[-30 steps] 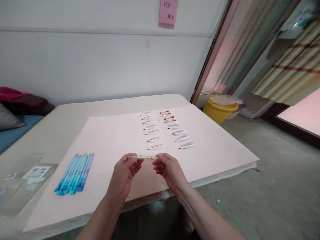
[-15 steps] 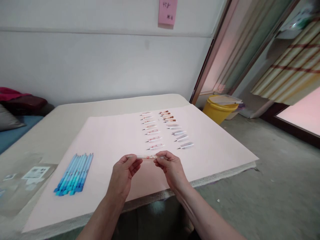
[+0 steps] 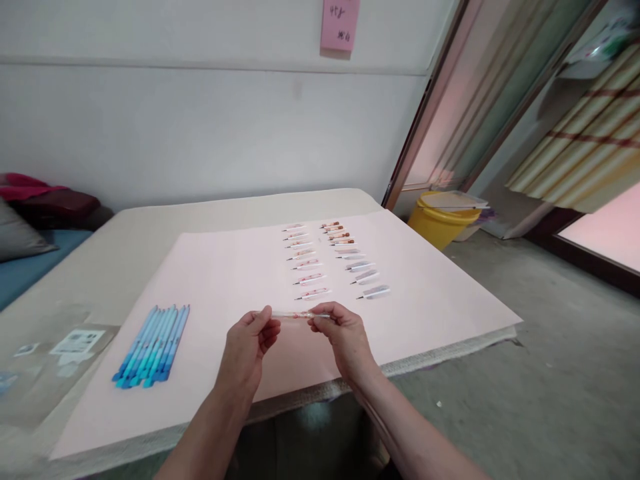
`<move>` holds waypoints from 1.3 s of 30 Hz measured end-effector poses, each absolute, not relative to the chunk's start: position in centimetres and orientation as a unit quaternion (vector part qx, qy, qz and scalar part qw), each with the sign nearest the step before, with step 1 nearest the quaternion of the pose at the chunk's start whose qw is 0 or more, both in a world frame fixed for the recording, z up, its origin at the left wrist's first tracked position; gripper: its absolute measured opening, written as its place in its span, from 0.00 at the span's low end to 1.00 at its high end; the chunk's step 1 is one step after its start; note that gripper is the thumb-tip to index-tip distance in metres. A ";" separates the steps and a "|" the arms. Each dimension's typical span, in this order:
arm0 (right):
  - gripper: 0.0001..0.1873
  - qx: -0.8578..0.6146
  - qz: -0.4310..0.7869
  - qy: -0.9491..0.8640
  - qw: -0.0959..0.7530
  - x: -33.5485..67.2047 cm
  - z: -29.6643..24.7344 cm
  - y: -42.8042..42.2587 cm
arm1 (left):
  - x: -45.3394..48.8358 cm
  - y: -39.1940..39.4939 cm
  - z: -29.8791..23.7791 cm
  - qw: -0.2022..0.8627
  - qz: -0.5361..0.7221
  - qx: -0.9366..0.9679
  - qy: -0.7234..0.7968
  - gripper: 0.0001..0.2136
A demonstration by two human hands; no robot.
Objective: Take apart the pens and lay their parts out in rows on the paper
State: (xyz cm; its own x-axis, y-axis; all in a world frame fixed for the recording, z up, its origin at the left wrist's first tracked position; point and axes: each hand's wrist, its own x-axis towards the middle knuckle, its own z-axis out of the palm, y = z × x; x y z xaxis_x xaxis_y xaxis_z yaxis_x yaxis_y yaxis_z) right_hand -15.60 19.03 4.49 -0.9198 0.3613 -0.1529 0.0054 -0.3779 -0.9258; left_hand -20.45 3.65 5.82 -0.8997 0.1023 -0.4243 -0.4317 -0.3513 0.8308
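Observation:
A slim white pen with a reddish pattern [image 3: 294,315] is held level over the near part of the pink sheet. My left hand [image 3: 246,350] pinches one end between thumb and fingers, and my right hand [image 3: 345,337] pinches the other; the fingers cover both ends. Just beyond my hands lies a column of patterned pen pieces with dark tips [image 3: 313,293]. To its right is another column, with greyish pieces [image 3: 375,292] nearer and brown-ended ones [image 3: 343,242] farther off. Several blue pens [image 3: 155,347] lie side by side to the left.
The pink sheet [image 3: 225,267] covers much of the table. Clear plastic packaging with labels [image 3: 45,373] lies at the left. Beyond the right edge stands a yellow bucket [image 3: 440,223] on the floor. A white wall [image 3: 200,133] with a pink note [image 3: 340,27] rises behind.
The view has shifted slightly, so the scene sits a little farther right. The pen appears turned a bit about its length; both hands keep their hold.

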 end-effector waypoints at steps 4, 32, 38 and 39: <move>0.14 -0.205 0.847 -0.489 0.032 -15.4 4.7 18.9 | -20.5 3.4 5.6 0.185 0.816 -0.102 0.538 0.10; 0.09 -0.154 0.813 -0.561 -0.010 -15.9 4.2 19.3 | -20.7 3.4 5.4 0.182 0.845 -0.116 0.490 0.05; 0.06 -0.153 0.761 -0.627 0.070 -15.8 4.5 19.7 | -20.6 3.7 5.3 0.181 0.845 -0.118 0.489 0.05; 0.07 -0.156 0.759 -0.627 0.088 -15.8 4.7 20.3 | -20.7 3.5 5.3 0.171 0.848 -0.123 0.487 0.05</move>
